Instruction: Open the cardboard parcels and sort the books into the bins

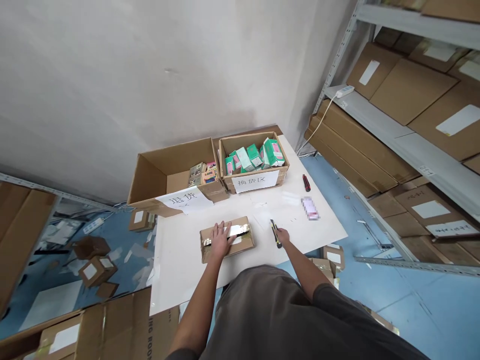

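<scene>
A small brown cardboard parcel [240, 239] sealed with shiny tape lies on the white table [180, 265] in front of me. My left hand [220, 240] rests flat on top of it, fingers spread. My right hand [283, 236] is just to the right of the parcel, fingers closed on a black and yellow utility knife [275, 233] that lies on or just above the tabletop.
Two open cartons stand at the table's far edge: one [165, 172] with a paper label and a few small boxes, another [255, 160] full of green and pink boxes. A red pen [306, 182] lies to the right. Metal shelving [408, 140] with cartons stands right; boxes litter the blue floor.
</scene>
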A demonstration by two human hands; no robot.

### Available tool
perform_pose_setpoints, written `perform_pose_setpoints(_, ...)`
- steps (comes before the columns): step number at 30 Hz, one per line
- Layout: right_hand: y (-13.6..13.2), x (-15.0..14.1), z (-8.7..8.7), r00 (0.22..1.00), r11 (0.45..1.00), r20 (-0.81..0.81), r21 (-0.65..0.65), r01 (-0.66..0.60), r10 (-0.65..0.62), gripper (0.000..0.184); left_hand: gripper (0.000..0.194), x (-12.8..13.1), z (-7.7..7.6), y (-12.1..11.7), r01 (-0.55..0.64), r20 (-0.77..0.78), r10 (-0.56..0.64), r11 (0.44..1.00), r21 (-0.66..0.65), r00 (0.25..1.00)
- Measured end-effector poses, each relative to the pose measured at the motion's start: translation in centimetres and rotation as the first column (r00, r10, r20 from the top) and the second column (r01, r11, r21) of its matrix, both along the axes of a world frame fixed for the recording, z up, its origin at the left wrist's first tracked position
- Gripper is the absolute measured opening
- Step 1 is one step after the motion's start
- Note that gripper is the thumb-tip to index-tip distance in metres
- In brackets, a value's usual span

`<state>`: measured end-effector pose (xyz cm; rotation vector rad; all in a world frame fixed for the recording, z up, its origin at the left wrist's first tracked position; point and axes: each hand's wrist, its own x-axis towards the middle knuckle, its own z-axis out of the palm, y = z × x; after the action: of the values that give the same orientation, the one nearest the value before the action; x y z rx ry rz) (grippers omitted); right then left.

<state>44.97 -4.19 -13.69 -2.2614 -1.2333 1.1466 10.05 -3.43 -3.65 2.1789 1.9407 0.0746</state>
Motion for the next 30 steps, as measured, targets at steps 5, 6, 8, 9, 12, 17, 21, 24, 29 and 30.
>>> perform_pose_setpoints(5, 1.8, -0.5, 2.0, 0.979, 0.992, 0.158, 0.04, 0.122, -0.127, 0.047, 0.065, -0.1, 0.0, 0.2, 0.012, -0.033, -0.012, 1.0, -0.005, 0.999)
perform_pose_setpoints(6, 1.7, -1.1, 2.7, 0.974, 0.989, 0.183, 0.085, 0.119, -0.133, 0.049, 0.065, -0.1, 0.0, 0.2, 0.011, -0.041, -0.012, 1.0, -0.005, 0.999)
perform_pose_setpoints(8, 1.1, -3.1, 4.1, 0.99, 0.989, 0.131, 0.144, 0.024, -0.043, 0.049, 0.066, 0.0, 0.2, 0.2, 0.01, -0.052, -0.01, 1.0, -0.002, 0.999)
perform_pose_setpoints(9, 0.6, -4.4, 4.8, 0.997, 0.987, 0.047, 0.142, -0.069, 0.063, 0.049, 0.067, 0.1, 0.4, 0.2, 0.013, -0.053, -0.013, 1.0, 0.0, 0.999)
perform_pose_setpoints(12, -1.2, -8.5, 6.5, 0.895, 0.927, -0.243, 0.077, -0.367, 0.375, 0.065, 0.069, 0.0, 1.1, 0.2, 0.036, -0.044, -0.037, 0.999, -0.013, 0.998)
perform_pose_setpoints(17, -1.7, -12.5, 7.9, 0.843, 0.874, -0.254, 0.021, -0.485, 0.474, 0.091, 0.07, -1.9, 2.4, -0.5, -0.033, -0.057, 0.029, 0.997, -0.073, 0.998)
perform_pose_setpoints(21, 2.6, -15.2, 8.4, 0.833, 0.842, -0.136, 0.028, -0.538, 0.537, 0.085, 0.065, -5.3, 2.3, -2.5, -0.228, -0.067, 0.223, 0.97, -0.083, 0.973)
perform_pose_setpoints(24, 6.9, -19.1, 8.7, 0.826, 0.825, -0.025, 0.079, -0.56, 0.563, 0.078, 0.062, -8.1, 2.1, -4.4, -0.406, -0.046, 0.403, 0.906, -0.12, 0.914)
perform_pose_setpoints(29, 12.1, -26.2, 9.5, 0.827, 0.825, -0.015, 0.083, -0.559, 0.562, 0.077, 0.052, -11.8, 3.3, -6.6, -0.589, 0.123, 0.612, 0.788, -0.176, 0.781)
perform_pose_setpoints(30, 12.7, -27.2, 9.7, 0.825, 0.825, -0.036, 0.076, -0.56, 0.563, 0.079, 0.05, -12.4, 3.7, -6.7, -0.625, 0.157, 0.648, 0.761, -0.175, 0.745)
